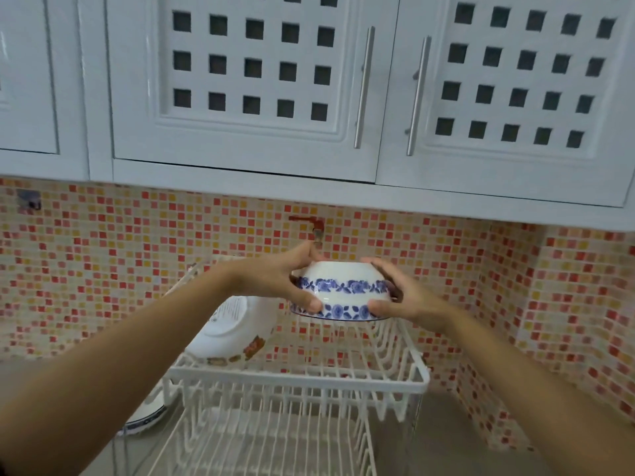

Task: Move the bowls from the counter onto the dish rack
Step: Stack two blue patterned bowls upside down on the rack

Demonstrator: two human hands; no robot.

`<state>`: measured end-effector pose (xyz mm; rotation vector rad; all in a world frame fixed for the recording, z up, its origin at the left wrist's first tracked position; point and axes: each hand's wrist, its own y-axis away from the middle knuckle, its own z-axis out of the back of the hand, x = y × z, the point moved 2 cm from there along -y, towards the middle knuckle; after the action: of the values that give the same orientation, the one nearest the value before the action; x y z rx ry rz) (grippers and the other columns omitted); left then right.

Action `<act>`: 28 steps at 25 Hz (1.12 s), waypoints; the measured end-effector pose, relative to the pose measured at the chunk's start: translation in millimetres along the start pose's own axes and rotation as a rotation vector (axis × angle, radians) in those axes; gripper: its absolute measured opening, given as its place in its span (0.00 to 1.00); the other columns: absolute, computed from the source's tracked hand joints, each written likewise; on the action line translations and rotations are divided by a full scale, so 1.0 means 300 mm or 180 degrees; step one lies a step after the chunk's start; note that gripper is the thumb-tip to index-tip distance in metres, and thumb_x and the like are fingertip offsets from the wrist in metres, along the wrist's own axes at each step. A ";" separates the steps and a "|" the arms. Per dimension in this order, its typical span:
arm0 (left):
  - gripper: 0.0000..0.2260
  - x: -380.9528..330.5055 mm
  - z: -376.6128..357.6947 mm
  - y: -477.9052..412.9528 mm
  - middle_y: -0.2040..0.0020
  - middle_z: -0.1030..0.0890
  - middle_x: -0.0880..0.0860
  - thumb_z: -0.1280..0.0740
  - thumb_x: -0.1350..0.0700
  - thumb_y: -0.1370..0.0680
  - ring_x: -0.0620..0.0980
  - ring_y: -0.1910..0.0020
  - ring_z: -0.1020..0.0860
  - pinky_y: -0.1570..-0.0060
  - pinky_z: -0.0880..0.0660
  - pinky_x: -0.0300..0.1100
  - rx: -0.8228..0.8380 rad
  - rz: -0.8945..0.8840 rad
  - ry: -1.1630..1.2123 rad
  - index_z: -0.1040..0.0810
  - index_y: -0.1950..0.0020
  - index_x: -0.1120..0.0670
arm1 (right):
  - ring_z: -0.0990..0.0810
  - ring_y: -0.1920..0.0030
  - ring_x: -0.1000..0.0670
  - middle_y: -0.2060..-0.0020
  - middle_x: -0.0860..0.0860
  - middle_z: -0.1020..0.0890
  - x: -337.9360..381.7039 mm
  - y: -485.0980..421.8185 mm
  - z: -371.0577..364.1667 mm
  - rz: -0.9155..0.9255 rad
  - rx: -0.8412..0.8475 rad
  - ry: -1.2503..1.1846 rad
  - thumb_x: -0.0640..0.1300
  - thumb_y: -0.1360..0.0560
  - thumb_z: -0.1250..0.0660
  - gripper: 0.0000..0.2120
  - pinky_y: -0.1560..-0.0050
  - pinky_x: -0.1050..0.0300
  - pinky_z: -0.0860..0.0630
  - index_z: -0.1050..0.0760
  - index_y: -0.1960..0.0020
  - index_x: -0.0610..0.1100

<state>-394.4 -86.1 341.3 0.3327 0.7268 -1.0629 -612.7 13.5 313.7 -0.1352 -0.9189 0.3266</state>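
Nearest the camera, two bare forearms reach forward over the white wire dish rack, which stands on the grey surface against the mosaic-tiled wall. The rack has two tiers: a lower one of long wires running toward the viewer and an upper one with rows of upright prongs.

Beyond that, on the left end of the upper tier, one white bowl with a red-and-orange motif leans on its side, its base turned toward the camera. Below and left of it, the blue-edged rim of another dish shows, half hidden by the left arm; what it is I cannot tell.

Farther still, both hands hold one white bowl with blue flower bands, upside down, rim downward. The left hand is wrapped round its left side and the right hand round its right side, thumbs pressed on the lower band, fingers curled behind. The bowl hangs clear above the right part of the upper tier, touching no prong. The open prongs lie straight below it, so the coming move is, by my judgement, a plain lowering, both hands equally near.

Two closed lattice-front cabinet doors hang above.
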 end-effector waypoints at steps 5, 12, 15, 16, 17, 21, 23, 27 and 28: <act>0.32 0.006 -0.024 -0.058 0.44 0.25 0.48 0.22 0.51 0.33 0.49 0.47 0.21 0.47 0.20 0.43 0.0174 0.0441 -0.1059 0.39 0.38 0.48 | 0.25 0.44 0.57 0.39 0.54 0.32 -0.050 -0.035 -0.002 -0.0139 -0.0111 0.0677 0.53 0.38 0.21 0.37 0.46 0.57 0.20 0.40 0.37 0.57; 0.35 0.059 -0.072 -0.125 0.49 0.28 0.50 0.21 0.52 0.35 0.53 0.50 0.27 0.51 0.26 0.46 0.0256 0.0825 -0.2076 0.40 0.38 0.52 | 0.30 0.41 0.52 0.34 0.53 0.37 -0.095 -0.107 -0.061 -0.0594 0.0388 0.2070 0.65 0.39 0.26 0.46 0.41 0.51 0.23 0.50 0.33 0.54; 0.37 0.085 -0.095 -0.137 0.46 0.26 0.53 0.21 0.52 0.36 0.55 0.48 0.26 0.49 0.25 0.48 0.0305 0.0985 -0.2225 0.41 0.37 0.52 | 0.30 0.40 0.51 0.31 0.52 0.38 -0.106 -0.128 -0.078 -0.0696 0.0563 0.2367 0.68 0.38 0.28 0.46 0.41 0.48 0.24 0.49 0.33 0.51; 0.37 0.092 -0.104 -0.141 0.44 0.25 0.55 0.21 0.52 0.36 0.55 0.48 0.25 0.48 0.24 0.49 0.0324 0.1019 -0.2287 0.42 0.36 0.52 | 0.30 0.41 0.50 0.32 0.52 0.38 -0.109 -0.135 -0.083 -0.0738 0.0605 0.2401 0.67 0.38 0.28 0.45 0.42 0.48 0.24 0.49 0.33 0.51; 0.38 0.097 -0.113 -0.146 0.42 0.25 0.56 0.21 0.52 0.36 0.55 0.48 0.25 0.48 0.24 0.49 0.0332 0.1037 -0.2354 0.43 0.35 0.53 | 0.29 0.42 0.51 0.32 0.51 0.37 -0.111 -0.139 -0.087 -0.0778 0.0633 0.2415 0.66 0.37 0.28 0.45 0.42 0.49 0.24 0.49 0.32 0.49; 0.38 0.105 -0.133 -0.161 0.41 0.26 0.58 0.22 0.54 0.34 0.57 0.46 0.24 0.52 0.25 0.47 0.0334 0.1010 -0.2568 0.43 0.34 0.56 | 0.29 0.45 0.50 0.34 0.49 0.34 -0.120 -0.153 -0.101 -0.0904 0.0677 0.2463 0.62 0.36 0.26 0.45 0.46 0.52 0.24 0.49 0.32 0.46; 0.38 0.107 -0.138 -0.171 0.40 0.26 0.58 0.22 0.54 0.34 0.58 0.45 0.24 0.54 0.26 0.46 0.0344 0.1015 -0.2636 0.43 0.34 0.56 | 0.27 0.41 0.48 0.32 0.49 0.35 -0.133 -0.160 -0.101 -0.0940 0.0668 0.2540 0.62 0.37 0.25 0.47 0.43 0.50 0.25 0.49 0.32 0.47; 0.37 0.100 -0.142 -0.181 0.41 0.26 0.58 0.22 0.53 0.34 0.57 0.46 0.24 0.54 0.27 0.47 0.0439 0.1083 -0.2718 0.43 0.34 0.55 | 0.28 0.38 0.47 0.30 0.50 0.35 -0.127 -0.162 -0.104 -0.1035 0.0611 0.2525 0.62 0.40 0.23 0.48 0.41 0.49 0.25 0.48 0.33 0.48; 0.37 0.093 -0.142 -0.176 0.40 0.25 0.58 0.22 0.53 0.34 0.57 0.47 0.24 0.53 0.27 0.47 0.0462 0.1095 -0.2733 0.43 0.34 0.55 | 0.28 0.38 0.47 0.30 0.50 0.34 -0.121 -0.160 -0.104 -0.1074 0.0602 0.2539 0.62 0.41 0.22 0.48 0.41 0.49 0.25 0.47 0.33 0.48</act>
<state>-449.2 -104.9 296.1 0.0920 -0.1746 -0.8181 -597.7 -43.0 279.6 0.0672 -0.1094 0.0262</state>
